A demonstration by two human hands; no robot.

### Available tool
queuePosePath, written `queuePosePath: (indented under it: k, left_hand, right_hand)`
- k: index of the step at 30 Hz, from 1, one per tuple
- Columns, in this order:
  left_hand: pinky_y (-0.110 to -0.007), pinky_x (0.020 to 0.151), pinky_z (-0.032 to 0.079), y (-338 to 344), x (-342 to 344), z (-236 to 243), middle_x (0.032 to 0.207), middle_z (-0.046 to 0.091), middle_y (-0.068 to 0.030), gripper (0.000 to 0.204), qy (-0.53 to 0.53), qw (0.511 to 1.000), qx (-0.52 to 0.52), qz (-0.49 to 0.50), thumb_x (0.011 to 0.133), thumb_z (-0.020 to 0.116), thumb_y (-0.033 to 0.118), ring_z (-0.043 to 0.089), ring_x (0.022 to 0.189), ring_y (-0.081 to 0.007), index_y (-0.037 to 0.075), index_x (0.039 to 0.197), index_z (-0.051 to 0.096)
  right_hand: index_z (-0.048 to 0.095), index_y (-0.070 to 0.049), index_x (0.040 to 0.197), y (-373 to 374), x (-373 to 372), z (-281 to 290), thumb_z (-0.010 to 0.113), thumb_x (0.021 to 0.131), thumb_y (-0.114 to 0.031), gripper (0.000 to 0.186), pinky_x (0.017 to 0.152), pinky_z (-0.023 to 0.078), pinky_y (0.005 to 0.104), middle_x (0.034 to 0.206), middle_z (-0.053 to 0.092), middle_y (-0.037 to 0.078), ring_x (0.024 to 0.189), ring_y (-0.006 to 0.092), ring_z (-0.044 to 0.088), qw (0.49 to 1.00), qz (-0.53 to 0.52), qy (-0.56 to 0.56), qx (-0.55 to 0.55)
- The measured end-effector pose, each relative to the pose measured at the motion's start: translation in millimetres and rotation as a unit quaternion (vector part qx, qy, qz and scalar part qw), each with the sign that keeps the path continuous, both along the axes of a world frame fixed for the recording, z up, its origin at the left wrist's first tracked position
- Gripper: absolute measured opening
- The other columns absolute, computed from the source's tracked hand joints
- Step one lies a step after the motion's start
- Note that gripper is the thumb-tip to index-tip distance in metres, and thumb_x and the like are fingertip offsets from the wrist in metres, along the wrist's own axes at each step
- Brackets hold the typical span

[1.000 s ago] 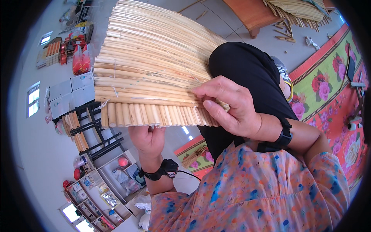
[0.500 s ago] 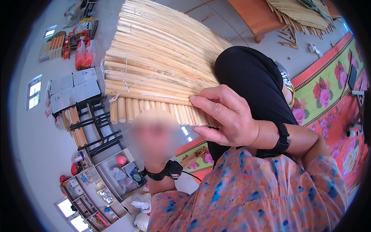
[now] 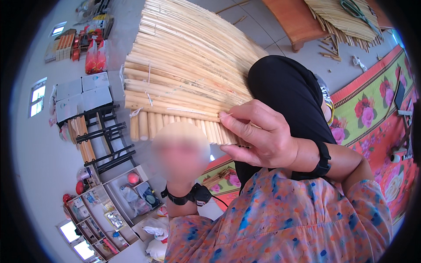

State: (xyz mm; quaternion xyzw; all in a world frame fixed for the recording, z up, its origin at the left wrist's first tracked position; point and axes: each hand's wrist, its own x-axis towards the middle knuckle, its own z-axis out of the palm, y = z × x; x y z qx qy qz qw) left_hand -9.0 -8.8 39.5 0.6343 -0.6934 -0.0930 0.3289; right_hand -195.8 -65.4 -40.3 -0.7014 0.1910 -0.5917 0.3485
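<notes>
A broad panel of pale reed stalks [image 3: 193, 65], laid side by side and tied with white string, spreads in front of me. Along its near edge, a row of short stalks [image 3: 153, 122] lies crosswise under the long ones. My right hand [image 3: 263, 133] grips this edge at its right part, fingertips on the outermost stalk and thumb below. A thin pale strand shows at those fingertips. My left hand [image 3: 182, 151] is at the short stalk ends further left; a blur covers it, hiding its fingers and anything in them.
My bent knee in black trousers [image 3: 285, 87] touches the panel's right side. Another reed panel with green-handled scissors [image 3: 351, 8] lies on a wooden table [image 3: 291, 22], top right. Stalk offcuts [image 3: 331, 50] litter the tiles. A floral mat [image 3: 368, 109] lies right; shelves [image 3: 101, 210] stand left.
The whole view has shifted slightly, with the panel and both hands a little further right. A thin strand now shows at my right fingertips. My right hand keeps its grip on the edge.
</notes>
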Motion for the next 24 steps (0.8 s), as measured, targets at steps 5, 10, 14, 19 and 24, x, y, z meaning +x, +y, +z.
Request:
queuePosePath:
  k: [5, 10, 14, 19, 24]
  left_hand:
    - [-0.03, 0.059, 0.045, 7.3, -15.8, 3.5, 0.079, 0.063, -0.0097, 0.011, -0.038, 0.987, 0.103, 0.117, 0.079, 0.061, 0.003, 0.058, 0.068, -0.0185, -0.001, 0.089, 0.062]
    - [-0.042, 0.066, 0.044, 10.0, -22.6, 3.6, 0.082, 0.057, -0.0134, 0.015, 0.001, 0.979, 0.115, 0.169, 0.075, 0.064, 0.013, 0.056, 0.075, -0.0338, 0.004, 0.086, 0.06]
    - [-0.038, 0.073, 0.045, 10.1, -27.5, 11.3, 0.088, 0.056, -0.0137, 0.018, 0.018, 0.984, 0.08, 0.158, 0.078, 0.061, 0.012, 0.054, 0.081, -0.0321, 0.002, 0.092, 0.057]
    - [-0.033, 0.094, 0.041, -28.5, -44.5, 60.0, 0.123, 0.053, -0.0133, 0.038, 0.225, 0.961, -0.036, 0.155, 0.094, 0.048, 0.018, 0.053, 0.11, -0.0217, -0.003, 0.126, 0.047]
    - [-0.031, 0.095, 0.042, -41.6, -29.7, 63.0, 0.129, 0.05, -0.0147, 0.045, 0.275, 0.96, 0.032, 0.046, 0.095, 0.049, 0.016, 0.052, 0.114, -0.0192, -0.003, 0.135, 0.041]
  right_hand:
    - [0.063, 0.008, 0.112, -1.5, 3.2, 2.5, 0.08, 0.07, -0.017, 0.052, 0.063, 0.05, 0.031, 0.096, 0.058, 0.014, 0.074, 0.0244, 0.059, 1.0, -0.007, 0.006, -0.007]
    - [0.062, 0.007, 0.112, -0.1, 2.4, 3.3, 0.08, 0.069, -0.015, 0.052, 0.064, 0.051, 0.0317, 0.095, 0.059, 0.014, 0.076, 0.0255, 0.061, 1.0, -0.009, 0.018, -0.01]
    - [0.063, 0.006, 0.11, 1.7, 5.2, 1.8, 0.08, 0.067, -0.012, 0.05, 0.066, 0.052, 0.0324, 0.095, 0.059, 0.014, 0.078, 0.0258, 0.061, 1.0, -0.022, 0.021, 0.003]
    - [0.063, 0.003, 0.109, 7.1, 4.3, 12.6, 0.079, 0.064, -0.008, 0.049, 0.068, 0.052, 0.033, 0.094, 0.06, 0.013, 0.08, 0.0266, 0.061, 0.998, -0.041, 0.033, 0.028]
    - [0.062, 0.002, 0.11, 23.8, 18.7, 17.8, 0.072, 0.062, 0.0, 0.049, 0.071, 0.051, 0.0349, 0.097, 0.058, 0.014, 0.083, 0.0297, 0.059, 0.995, -0.077, 0.046, 0.05]
